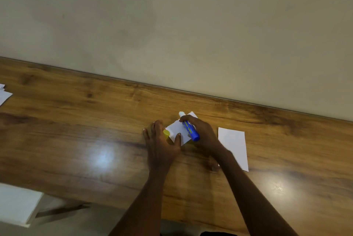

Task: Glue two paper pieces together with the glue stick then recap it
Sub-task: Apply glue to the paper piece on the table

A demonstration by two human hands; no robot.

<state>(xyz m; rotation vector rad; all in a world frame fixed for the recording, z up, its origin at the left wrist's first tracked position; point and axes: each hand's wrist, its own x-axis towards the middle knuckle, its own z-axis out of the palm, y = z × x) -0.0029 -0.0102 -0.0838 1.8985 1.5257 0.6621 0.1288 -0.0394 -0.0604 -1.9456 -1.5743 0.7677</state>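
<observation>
Gluing step in hand. The right hand [204, 136] is wrapped around the blue glue stick [191, 130], which lies tilted with its white glue end [181, 114] toward 11 o'clock and its base toward 5 o'clock, over the small paper piece [176, 129] on the wooden table [95, 130]. The glue end appears to sit at or just past the sheet's far edge; whether it touches paper cannot be told. The left hand [162, 144] lies at 9 o'clock of the sheet, thumb pressed on its near edge to pin it, fingers loosely around the yellow cap [166, 133]; it appears to be closed on the cap, though the grip is partly hidden. The second paper piece [234, 146] lies flat at 3 o'clock, apart from the first, partly under the right forearm. More paper [3, 94] lies at the far left edge.

Next, by judgement: finish the glue strokes, lay the second piece on the glued face and press, then fit the cap onto the stick.
</observation>
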